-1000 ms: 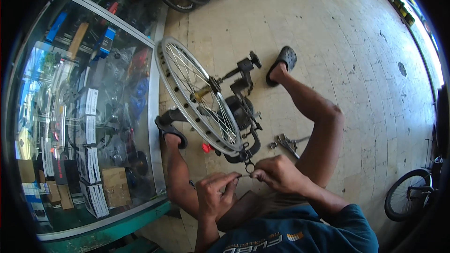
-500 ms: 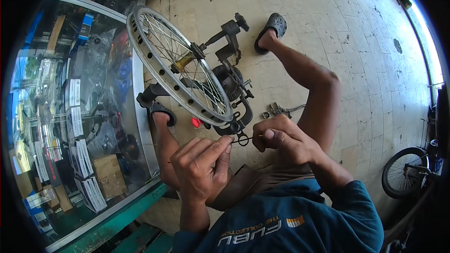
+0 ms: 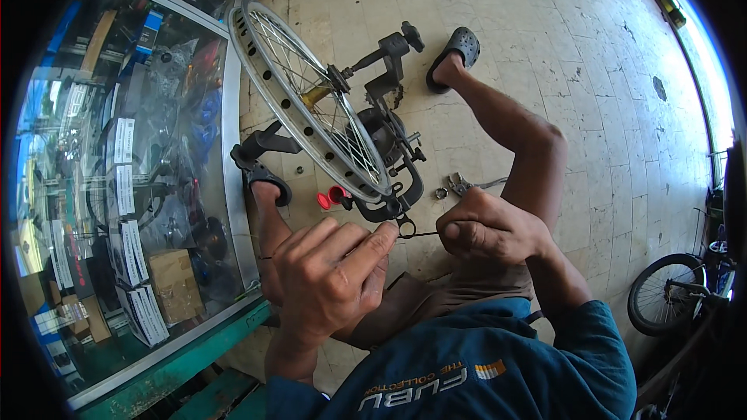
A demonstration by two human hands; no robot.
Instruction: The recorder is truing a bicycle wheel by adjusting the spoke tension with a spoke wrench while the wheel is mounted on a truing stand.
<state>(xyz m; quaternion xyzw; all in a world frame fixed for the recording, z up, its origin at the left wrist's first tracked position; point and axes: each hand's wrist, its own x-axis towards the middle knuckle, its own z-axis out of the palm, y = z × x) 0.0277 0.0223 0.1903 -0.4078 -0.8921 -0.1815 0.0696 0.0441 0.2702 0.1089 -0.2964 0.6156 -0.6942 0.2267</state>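
Note:
A thin dark rod, spoke-like (image 3: 422, 234), stretches between my two hands in front of my lap. My left hand (image 3: 333, 280) is closed, its thumb and forefinger pinching the rod, and a dark end pokes out on its far side. My right hand (image 3: 492, 227) is curled, with the thumb over the rod's other end, whose tip is hidden in the fingers. Just beyond, a bare silver bicycle wheel (image 3: 268, 74) with spokes leans in a black truing stand (image 3: 387, 136). The stand's small black ring (image 3: 407, 227) lies behind the rod, close to my left fingertips.
On the tiled floor sit a red round container (image 3: 336, 194), a metal tool with a long handle (image 3: 461, 183) and a small metal ring (image 3: 441, 194). A glass display case (image 3: 243, 210) full of boxes borders the left. A bicycle wheel (image 3: 668, 294) stands at right.
My right hand has moved slightly right and away from the left, and more of the rod shows between them. The whole view has shifted a little.

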